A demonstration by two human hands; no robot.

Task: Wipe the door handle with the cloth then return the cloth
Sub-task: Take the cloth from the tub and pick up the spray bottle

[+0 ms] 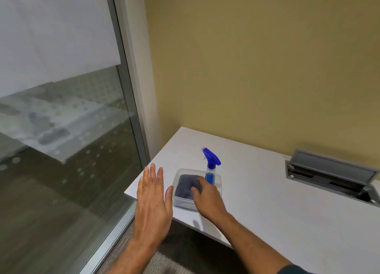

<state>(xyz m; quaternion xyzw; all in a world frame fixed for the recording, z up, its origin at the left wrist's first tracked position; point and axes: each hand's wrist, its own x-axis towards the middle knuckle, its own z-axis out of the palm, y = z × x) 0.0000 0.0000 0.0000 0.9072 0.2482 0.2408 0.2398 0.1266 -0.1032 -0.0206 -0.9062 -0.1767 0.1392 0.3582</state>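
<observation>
- Right now: R hand [207,199] reaching into the tub [181,205], fingertips on the cloth [186,186]; full pinch or not, can't tell.
- L hand [153,204] open flat, empty, at tub's 9 o'clock.
- Cloth lies in tub, spray bottle [211,167] at its 1 o'clock.
- Step looks like pickup, or drop-off w/ wiping done; can't say.
- If pickup, next: pinch, lift clear. Handle not in view.

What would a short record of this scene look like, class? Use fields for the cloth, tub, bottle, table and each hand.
cloth: dark grey, lying inside the tub
tub: clear plastic, near the table corner
bottle: blue spray bottle, upright, at the tub's far right corner
table: white, against a yellow wall
left hand: open, flat, fingers spread, beside the tub
right hand: reaching into the tub, fingers on the cloth
door handle: not in view
</observation>
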